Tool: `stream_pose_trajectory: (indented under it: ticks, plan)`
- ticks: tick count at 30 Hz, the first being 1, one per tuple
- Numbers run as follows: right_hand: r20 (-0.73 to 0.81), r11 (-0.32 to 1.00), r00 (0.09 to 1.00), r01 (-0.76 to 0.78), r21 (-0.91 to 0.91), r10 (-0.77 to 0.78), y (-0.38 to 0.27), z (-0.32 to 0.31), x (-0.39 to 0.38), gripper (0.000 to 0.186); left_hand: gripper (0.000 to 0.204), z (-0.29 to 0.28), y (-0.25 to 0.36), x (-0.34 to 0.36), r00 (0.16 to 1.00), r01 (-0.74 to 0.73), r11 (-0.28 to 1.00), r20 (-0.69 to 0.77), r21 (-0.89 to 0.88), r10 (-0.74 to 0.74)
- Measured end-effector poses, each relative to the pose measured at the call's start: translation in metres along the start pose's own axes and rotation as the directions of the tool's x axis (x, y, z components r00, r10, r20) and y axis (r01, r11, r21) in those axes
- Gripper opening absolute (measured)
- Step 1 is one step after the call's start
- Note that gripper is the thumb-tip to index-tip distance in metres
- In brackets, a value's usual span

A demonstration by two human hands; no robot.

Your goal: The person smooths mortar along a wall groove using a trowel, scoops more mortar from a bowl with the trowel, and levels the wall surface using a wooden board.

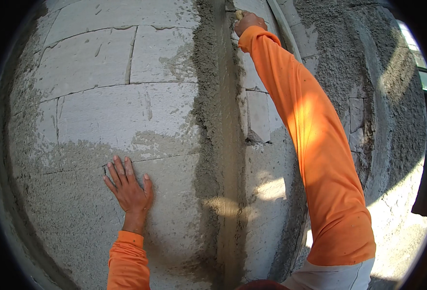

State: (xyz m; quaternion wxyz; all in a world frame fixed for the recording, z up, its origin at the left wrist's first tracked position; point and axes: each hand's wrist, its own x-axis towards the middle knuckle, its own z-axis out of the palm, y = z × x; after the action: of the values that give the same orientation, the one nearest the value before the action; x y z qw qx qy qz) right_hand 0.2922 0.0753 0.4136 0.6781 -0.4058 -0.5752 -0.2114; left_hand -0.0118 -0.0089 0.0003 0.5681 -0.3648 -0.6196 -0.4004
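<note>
My left hand [130, 188] lies flat on the block wall [107, 111], its fingers spread and pointing up. My right arm, in an orange sleeve, reaches high up the wall. At its end my right hand [252, 22] is closed around a pale handle [239, 15]; the rest of that tool is hidden or too small to make out. Just left of this hand a smooth vertical band of wet mortar [230, 121] runs down the wall. Rough mortar [206, 87] lines the band's left side.
Pale blocks with dark joints make up the wall, and thin grey mortar is smeared over its lower part. A long straight strip [285, 26] slants beside my right forearm. Rough grey plaster [332, 43] covers the wall at right. Sunlight falls on the lower right.
</note>
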Motion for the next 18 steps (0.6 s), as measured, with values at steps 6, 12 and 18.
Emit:
stream_pose_trajectory:
  ticks: [6, 12, 18]
  plan:
    - [0.003, 0.998, 1.000, 0.008, -0.069, -0.008, 0.002, 0.010, -0.001, 0.042, 0.062, -0.002, -0.001, 0.000, 1.000, -0.004, 1.000, -0.005, 0.015, 0.004]
    - [0.020, 0.999, 0.999, 0.029, -0.039, -0.028, 0.010, 0.010, -0.013, 0.044, 0.062, -0.001, 0.002, 0.002, 1.000, -0.013, 1.000, -0.019, 0.006, 0.013]
    - [0.094, 0.989, 0.993, -0.053, -0.140, 0.067, 0.028, 0.016, -0.067, 0.050, 0.062, -0.002, -0.001, 0.001, 1.000, 0.008, 1.000, -0.008, 0.004, -0.008]
